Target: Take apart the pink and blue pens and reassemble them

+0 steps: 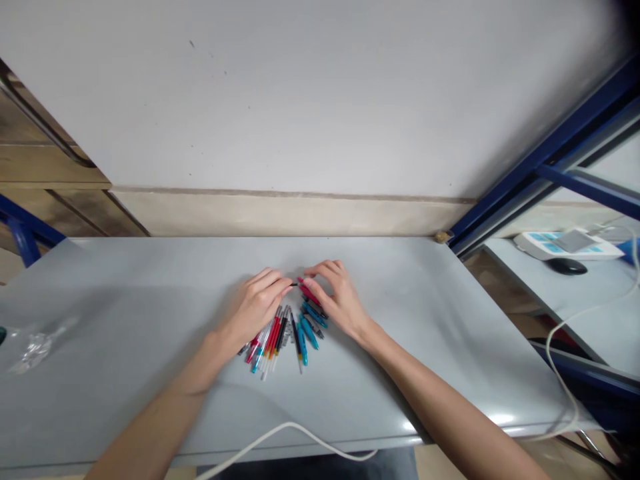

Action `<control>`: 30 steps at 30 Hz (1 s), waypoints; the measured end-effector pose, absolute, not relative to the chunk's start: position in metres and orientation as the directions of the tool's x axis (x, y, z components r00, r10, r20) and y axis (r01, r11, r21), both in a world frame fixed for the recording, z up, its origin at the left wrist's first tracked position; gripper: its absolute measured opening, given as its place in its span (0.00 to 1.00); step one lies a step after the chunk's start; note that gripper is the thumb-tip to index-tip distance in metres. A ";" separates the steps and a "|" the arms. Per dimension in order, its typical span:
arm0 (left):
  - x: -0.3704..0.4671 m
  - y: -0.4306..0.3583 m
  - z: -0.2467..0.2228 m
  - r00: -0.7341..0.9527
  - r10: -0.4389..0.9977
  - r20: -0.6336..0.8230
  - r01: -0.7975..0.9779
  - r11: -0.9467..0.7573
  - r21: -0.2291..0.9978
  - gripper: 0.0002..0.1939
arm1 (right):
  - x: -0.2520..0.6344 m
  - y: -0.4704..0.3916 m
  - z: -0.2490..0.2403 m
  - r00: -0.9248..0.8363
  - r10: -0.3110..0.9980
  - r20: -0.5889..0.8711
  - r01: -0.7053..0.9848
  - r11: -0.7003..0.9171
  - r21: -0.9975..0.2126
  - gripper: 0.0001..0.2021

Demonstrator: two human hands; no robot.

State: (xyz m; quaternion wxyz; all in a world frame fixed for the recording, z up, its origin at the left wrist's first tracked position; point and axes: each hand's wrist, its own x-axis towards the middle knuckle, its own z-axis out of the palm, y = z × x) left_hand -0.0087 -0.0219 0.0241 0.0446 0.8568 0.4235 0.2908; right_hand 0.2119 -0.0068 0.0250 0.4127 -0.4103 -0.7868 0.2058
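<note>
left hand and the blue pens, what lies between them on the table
Mostly slim red tubes and black tubes lie between the left hand and the blue pens, in the head view.

A smooth grey table (400, 280) carries everything. Near its middle lies a loose fan: red and black refills (274, 335) toward 8 o'clock, blue pens (309, 333) toward 3 o'clock, some overlapping. A crumpled clear bag (35, 350) lies well apart at 9 o'clock. A small brownish lump (443, 237) sits at the 2 o'clock corner.
</note>
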 end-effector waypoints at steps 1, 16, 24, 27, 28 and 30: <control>-0.010 -0.021 0.024 0.466 0.752 0.466 0.700 -0.635 0.326 0.14 | 0.214 -0.005 0.025 -0.289 0.826 0.483 0.482 0.562 -0.672 0.09; -0.025 -0.008 0.016 0.369 0.792 0.487 0.755 -0.561 0.340 0.16 | 0.217 0.013 0.009 -0.304 0.923 0.236 0.663 0.383 -0.643 0.11; -0.025 -0.005 0.014 0.358 0.791 0.496 0.737 -0.565 0.370 0.13 | 0.211 0.011 0.011 -0.308 0.924 0.226 0.713 0.382 -0.589 0.08; -0.027 -0.004 0.013 0.330 0.776 0.537 0.716 -0.577 0.394 0.12 | 0.212 0.010 0.015 -0.292 0.925 0.244 0.758 0.380 -0.530 0.08; -0.028 -0.003 0.013 0.324 0.771 0.548 0.715 -0.579 0.392 0.11 | 0.213 0.009 0.017 -0.289 0.925 0.249 0.763 0.379 -0.524 0.08; -0.030 -0.002 0.013 0.319 0.766 0.558 0.731 -0.573 0.369 0.10 | 0.214 0.009 0.019 -0.300 0.922 0.245 0.760 0.386 -0.523 0.08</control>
